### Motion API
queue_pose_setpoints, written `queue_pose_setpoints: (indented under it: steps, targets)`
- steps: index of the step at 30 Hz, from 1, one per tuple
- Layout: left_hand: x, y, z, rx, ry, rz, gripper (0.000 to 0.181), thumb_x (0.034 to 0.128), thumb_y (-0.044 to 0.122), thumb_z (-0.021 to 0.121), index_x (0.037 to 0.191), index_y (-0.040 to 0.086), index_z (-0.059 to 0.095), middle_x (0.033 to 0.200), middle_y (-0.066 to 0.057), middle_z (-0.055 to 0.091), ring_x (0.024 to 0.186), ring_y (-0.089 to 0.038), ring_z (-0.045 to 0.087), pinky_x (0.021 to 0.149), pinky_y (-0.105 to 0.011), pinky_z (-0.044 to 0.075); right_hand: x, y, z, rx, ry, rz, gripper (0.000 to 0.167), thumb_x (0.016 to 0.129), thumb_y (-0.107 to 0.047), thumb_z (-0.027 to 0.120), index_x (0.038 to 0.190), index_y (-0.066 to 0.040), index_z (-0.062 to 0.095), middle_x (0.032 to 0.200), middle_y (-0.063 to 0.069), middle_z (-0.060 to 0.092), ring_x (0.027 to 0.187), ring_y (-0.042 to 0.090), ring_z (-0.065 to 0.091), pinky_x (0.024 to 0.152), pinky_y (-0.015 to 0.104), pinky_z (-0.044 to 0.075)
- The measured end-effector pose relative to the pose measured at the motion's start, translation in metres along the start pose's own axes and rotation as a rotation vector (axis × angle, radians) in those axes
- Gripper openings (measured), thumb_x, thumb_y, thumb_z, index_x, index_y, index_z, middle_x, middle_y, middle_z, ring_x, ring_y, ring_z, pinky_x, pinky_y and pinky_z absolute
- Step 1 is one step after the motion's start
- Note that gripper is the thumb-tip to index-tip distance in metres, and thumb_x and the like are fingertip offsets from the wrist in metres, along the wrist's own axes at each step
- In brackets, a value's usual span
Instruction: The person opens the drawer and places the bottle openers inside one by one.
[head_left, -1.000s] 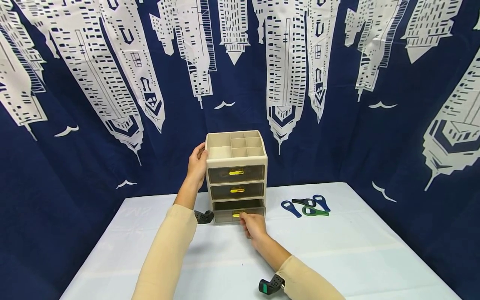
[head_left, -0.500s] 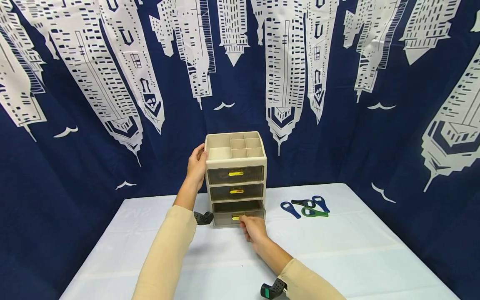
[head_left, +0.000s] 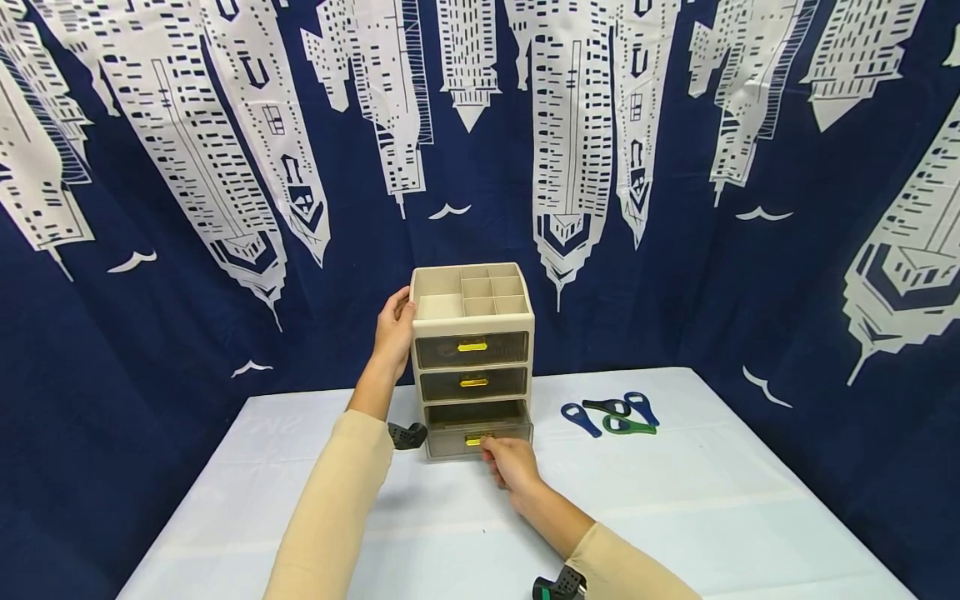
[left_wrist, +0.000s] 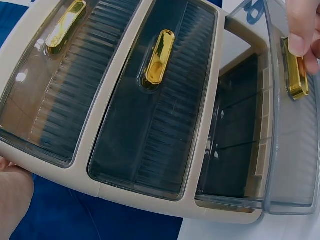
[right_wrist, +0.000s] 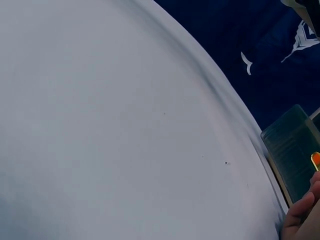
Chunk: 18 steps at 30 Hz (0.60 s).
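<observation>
Farther out than a second ago, the bottom drawer [head_left: 452,445] is being pulled, its handle [left_wrist: 295,76] being pinched between the thumb and fingers of the right hand [head_left: 513,467]. Higher up, the cabinet [head_left: 474,320] is being touched along its left side by the left hand [head_left: 394,327], unclenched.

Head camera: high, set back, facing forward and down; drawer unit [head_left: 474,321] mid-frame, table [head_left: 675,508] below, patterned cloth [head_left: 480,208] filling the upper half. Left wrist: very close, rolled sideways, facing the drawer fronts [left_wrist: 125,125], which rank left to right; right hand [left_wrist: 304,27] upper right, left hand [left_wrist: 15,200] lower left. Right wrist: tilted, mostly table, cloth at upper right. All three share right hand and lowest drawer [head_left: 450,446], both cut by the right edge there.
</observation>
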<state>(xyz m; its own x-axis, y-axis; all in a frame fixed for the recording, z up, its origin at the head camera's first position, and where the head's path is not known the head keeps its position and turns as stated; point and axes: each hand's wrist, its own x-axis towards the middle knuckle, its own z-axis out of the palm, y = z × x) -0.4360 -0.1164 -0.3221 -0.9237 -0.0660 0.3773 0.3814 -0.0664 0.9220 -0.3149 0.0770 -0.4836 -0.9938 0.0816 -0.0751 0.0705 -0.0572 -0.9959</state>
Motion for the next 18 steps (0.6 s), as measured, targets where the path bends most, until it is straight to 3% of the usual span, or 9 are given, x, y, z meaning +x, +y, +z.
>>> queue_pose_setpoints:
  steps: [12, 18]
  targets:
    - [-0.001, 0.001, -0.001, -0.005, 0.002, 0.002, 0.045, 0.1123, 0.016, 0.046, 0.156, 0.007, 0.041, 0.155, -0.016, 0.045, 0.137, -0.028, 0.045, 0.112, -0.042, 0.038, -0.014, 0.001, -0.006, -0.067, -0.038, -0.032, 0.028, 0.097, -0.021, 0.069, 0.099, 0.007, 0.075, 0.074, 0.000, 0.065, 0.057, 0.009, 0.043, 0.049, 0.021, 0.036]
    - [-0.001, 0.001, 0.000, -0.001, 0.016, 0.013, 0.044, 0.1121, 0.015, 0.046, 0.155, 0.006, 0.042, 0.154, -0.016, 0.046, 0.136, -0.028, 0.046, 0.111, -0.041, 0.038, -0.022, -0.001, -0.010, -0.084, -0.056, -0.036, 0.028, 0.098, -0.022, 0.070, 0.096, 0.005, 0.075, 0.075, 0.001, 0.066, 0.056, 0.008, 0.044, 0.050, 0.021, 0.036]
